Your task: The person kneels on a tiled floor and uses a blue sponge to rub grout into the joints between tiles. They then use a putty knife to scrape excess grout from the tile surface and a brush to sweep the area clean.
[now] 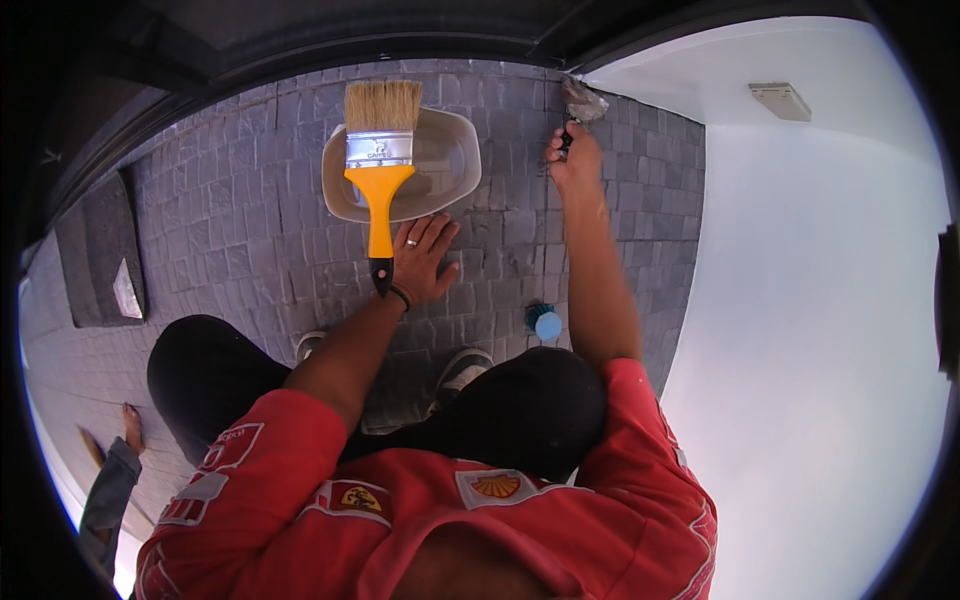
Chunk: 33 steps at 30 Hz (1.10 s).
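R. hand clamps a dark-handled tool right of the basin; L. hand, splayed, near side of basin — tool prob. light, stiff, best gripped by handle.

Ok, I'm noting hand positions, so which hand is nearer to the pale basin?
The left. The left hand is at the near rim of the basin, fingers pointing toward it; the right hand is farther off to its right, around a dark handle.
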### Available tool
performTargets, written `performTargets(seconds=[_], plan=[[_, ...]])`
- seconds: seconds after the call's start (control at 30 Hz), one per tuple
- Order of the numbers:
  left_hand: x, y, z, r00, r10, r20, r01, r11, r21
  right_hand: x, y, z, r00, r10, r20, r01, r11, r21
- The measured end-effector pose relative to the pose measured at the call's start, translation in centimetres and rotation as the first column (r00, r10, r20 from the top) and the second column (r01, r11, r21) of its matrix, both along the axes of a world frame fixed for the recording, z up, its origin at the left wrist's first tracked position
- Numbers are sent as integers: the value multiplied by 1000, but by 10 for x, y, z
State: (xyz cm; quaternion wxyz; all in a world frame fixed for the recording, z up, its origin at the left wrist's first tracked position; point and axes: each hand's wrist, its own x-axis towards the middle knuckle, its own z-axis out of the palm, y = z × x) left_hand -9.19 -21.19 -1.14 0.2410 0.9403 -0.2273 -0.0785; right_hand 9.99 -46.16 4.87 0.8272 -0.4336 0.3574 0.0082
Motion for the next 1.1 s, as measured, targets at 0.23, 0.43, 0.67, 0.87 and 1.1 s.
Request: performTargets(seconds=[0.23, 0.43, 0.67, 0.87, 1.1], plan=[[0, -1, -1, 999, -20, 32, 19, 999, 38, -11, 14, -14, 997, 71, 17, -66, 978, -196], [1, -2, -2, 999, -29, 29, 27, 997, 76, -12, 20, -22, 998, 43, 41, -33, 973, -227], [1, -4, 1, 999, -38, 1, 37, 991, 126, -15, 11, -26, 999, 16, 39, -6, 973, -230], [0, -5, 6, 998, -33, -51, 41, 986, 163, -20, 0, -14, 997, 51, 60, -35, 967, -251], [1, -2, 4, 999, -27, -28, 30, 994, 103, -127, 20, 11, 925, 355, -133, -375, 908, -188]])
